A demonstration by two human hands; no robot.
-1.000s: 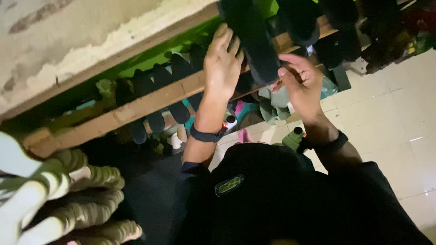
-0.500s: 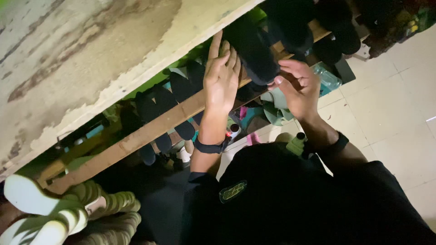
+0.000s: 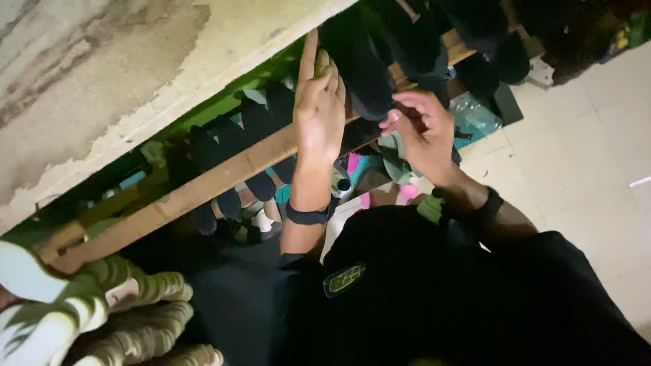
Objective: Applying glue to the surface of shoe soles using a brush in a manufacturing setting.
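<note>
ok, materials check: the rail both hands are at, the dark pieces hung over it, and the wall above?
Rail: looks like bare wood, matte tan with faint grain. Dark pieces: probably soft fabric, matte black, draping limply over the rail; the left hand rests against one and the right hand is beside it. Wall: seems to be painted plaster or concrete, cream, with stained, flaking patches.

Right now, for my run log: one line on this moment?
left hand: flat on dark shoe | right hand: fingers at shoe | wooden rack

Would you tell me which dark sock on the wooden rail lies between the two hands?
The long dark sock over the wooden rail, between left hand and right hand.
</note>
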